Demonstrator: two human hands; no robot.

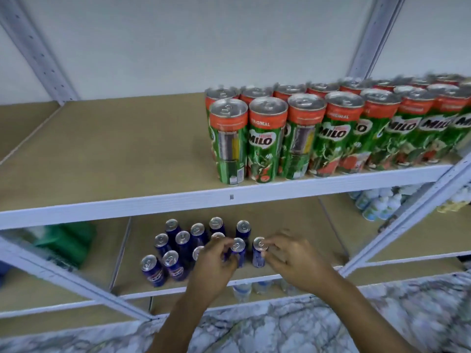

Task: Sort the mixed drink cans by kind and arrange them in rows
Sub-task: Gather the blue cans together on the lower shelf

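Cans of two kinds stand on a white metal rack with tan boards; the Milo cans [339, 128] — green bodies, orange tops, silver lids — stand upright in two rows along the right half of the upper shelf [102, 159], the front row close to the shelf's white front rail and the back row just behind it, both running off the right edge of the view; the left half of that board is bare tan wood. On the lower shelf [300, 220], the blue cans [175, 250] stand upright in a loose cluster, silver lids up, not lined in straight rows. Both hands reach into that cluster from below: the left hand [212, 266] curls its fingers around one blue can [238, 252], thumb and fingertips near its lid; the right hand [293, 261] pinches the neighbouring blue can [259, 252] by its rim and upper side, at the right edge of the group; these two cans stand just beside each other, and whether they rest on the board or are lifted a little cannot be told. A green package [68, 240], blurred, lies at the left of the lower shelf; pale bottles [377, 202] stand on the same level at the far right; clear bottles [242, 290] show on a shelf below, under the hands; a marbled grey floor [305, 327] fills the bottom of the view.
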